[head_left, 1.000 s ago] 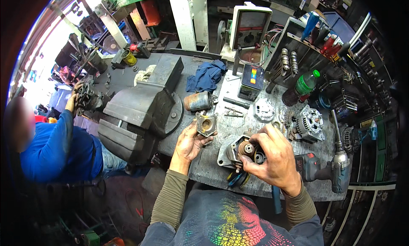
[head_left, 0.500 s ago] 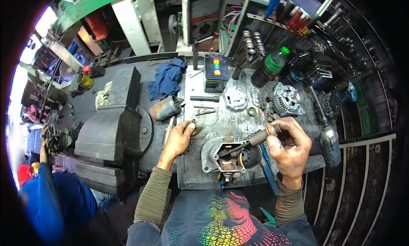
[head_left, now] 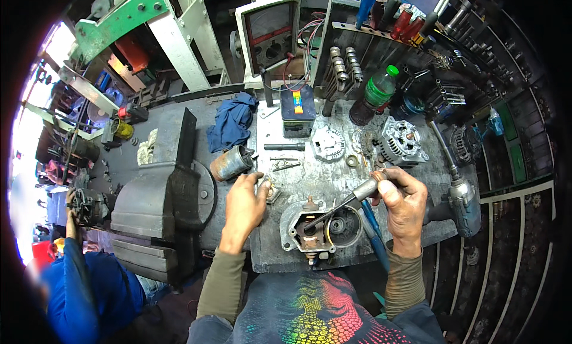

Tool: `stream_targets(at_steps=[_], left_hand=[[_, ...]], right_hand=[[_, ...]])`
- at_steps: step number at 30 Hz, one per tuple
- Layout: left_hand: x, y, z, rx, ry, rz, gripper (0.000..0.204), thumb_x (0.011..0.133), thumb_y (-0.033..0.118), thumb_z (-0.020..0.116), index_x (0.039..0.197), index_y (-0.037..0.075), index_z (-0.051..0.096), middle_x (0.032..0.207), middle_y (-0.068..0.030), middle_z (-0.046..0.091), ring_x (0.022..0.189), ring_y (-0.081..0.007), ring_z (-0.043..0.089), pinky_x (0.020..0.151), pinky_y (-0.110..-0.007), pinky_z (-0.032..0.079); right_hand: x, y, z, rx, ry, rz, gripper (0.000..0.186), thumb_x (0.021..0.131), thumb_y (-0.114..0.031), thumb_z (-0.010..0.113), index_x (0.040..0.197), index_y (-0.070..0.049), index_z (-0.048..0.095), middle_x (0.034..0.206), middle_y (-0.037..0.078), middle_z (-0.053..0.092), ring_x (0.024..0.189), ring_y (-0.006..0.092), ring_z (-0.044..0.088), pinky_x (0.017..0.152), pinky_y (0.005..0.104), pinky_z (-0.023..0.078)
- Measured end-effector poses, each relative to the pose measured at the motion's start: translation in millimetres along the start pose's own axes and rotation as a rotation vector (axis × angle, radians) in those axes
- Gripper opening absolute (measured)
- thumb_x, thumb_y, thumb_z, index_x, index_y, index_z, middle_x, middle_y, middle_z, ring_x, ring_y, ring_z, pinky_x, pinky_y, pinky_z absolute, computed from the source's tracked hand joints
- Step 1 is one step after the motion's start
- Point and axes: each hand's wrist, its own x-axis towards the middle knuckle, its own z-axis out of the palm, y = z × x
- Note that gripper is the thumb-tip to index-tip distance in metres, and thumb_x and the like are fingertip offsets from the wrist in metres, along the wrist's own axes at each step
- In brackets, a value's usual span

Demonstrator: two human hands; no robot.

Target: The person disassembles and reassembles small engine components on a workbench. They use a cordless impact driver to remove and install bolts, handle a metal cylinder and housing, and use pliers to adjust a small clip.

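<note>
Item: right hand (head_left: pixel 404 202) with driver at an alternator end housing (head_left: pixel 319 226), left hand (head_left: pixel 244 208) at a small loose part (head_left: pixel 271 190).

The right hand was closed round the grip of a long screwdriver (head_left: pixel 348 201), its tip down inside the grey housing, which lay open side up at the near edge of the worktop (head_left: pixel 333 174). The left hand lay half open, palm down, fingertips touching the small metal part just left of the housing; whether it gripped it could not be told. Judged good practice: keep the shaft in line with the fastener, and steady the unheld housing. Around them: a rusty cylinder (head_left: pixel 231 162) and blue rag (head_left: pixel 231 122) beyond the left hand, a large bench vise (head_left: pixel 167 195) to its left, a power driver (head_left: pixel 462 195) right of the right hand, an alternator body (head_left: pixel 404 141), a small battery (head_left: pixel 298 109) and a green bottle (head_left: pixel 376 91) farther back.
</note>
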Motion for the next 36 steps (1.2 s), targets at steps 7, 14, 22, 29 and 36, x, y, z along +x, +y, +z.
stream_targets(at_steps=[7, 14, 22, 29, 36], left_hand=[[14, 80, -97, -0.616, -0.319, 0.185, 0.037, 0.105, 0.029, 0.063, 0.119, -0.004, 0.072, 0.099, -0.0087, 0.076, 0.092, -0.0114, 0.066, 0.084, -0.028, 0.052], [61, 79, -69, -0.656, -0.528, -0.04, 0.035, 0.098, 0.026, 0.074, 0.116, -0.004, 0.075, 0.093, -0.0062, 0.076, 0.084, -0.0094, 0.065, 0.082, -0.026, 0.053], [93, 3, 28, -0.312, -0.246, -0.081, 0.026, 0.089, 0.019, 0.078, 0.105, -0.001, 0.078, 0.094, -0.0182, 0.079, 0.083, -0.0282, 0.076, 0.08, -0.035, 0.058], [95, -33, 118, 0.123, -0.08, 0.157, 0.021, 0.087, 0.02, 0.078, 0.105, 0.008, 0.079, 0.105, -0.0171, 0.07, 0.107, -0.0381, 0.06, 0.092, -0.049, 0.048], [88, -39, 124, 0.117, -0.019, 0.181, 0.025, 0.085, 0.018, 0.08, 0.108, 0.011, 0.079, 0.105, -0.0147, 0.068, 0.109, -0.0366, 0.059, 0.091, -0.05, 0.047]], right_hand=[[41, 6, 19, 0.023, -0.019, -0.017, 0.036, 0.094, -0.023, 0.073, 0.109, 0.009, 0.074, 0.087, 0.01, 0.072, 0.07, 0.0126, 0.065, 0.06, 0.0258, 0.051], [80, 50, 39, 0.162, -0.072, 0.095, 0.038, 0.097, -0.027, 0.074, 0.112, 0.007, 0.076, 0.084, 0.008, 0.073, 0.067, 0.0101, 0.064, 0.056, 0.0228, 0.05], [89, 107, 4, 0.581, -0.003, 0.477, 0.04, 0.1, -0.036, 0.068, 0.114, 0.001, 0.071, 0.09, 0.009, 0.07, 0.071, 0.0194, 0.07, 0.058, 0.0283, 0.055], [67, 112, -6, 0.777, -0.09, 0.505, 0.037, 0.1, -0.038, 0.067, 0.11, -0.003, 0.071, 0.094, 0.009, 0.072, 0.076, 0.0196, 0.069, 0.059, 0.0284, 0.054], [46, 94, 3, 0.576, -0.03, 0.288, 0.044, 0.099, -0.033, 0.07, 0.121, 0.005, 0.069, 0.1, 0.013, 0.073, 0.079, 0.0201, 0.071, 0.064, 0.0286, 0.059]])
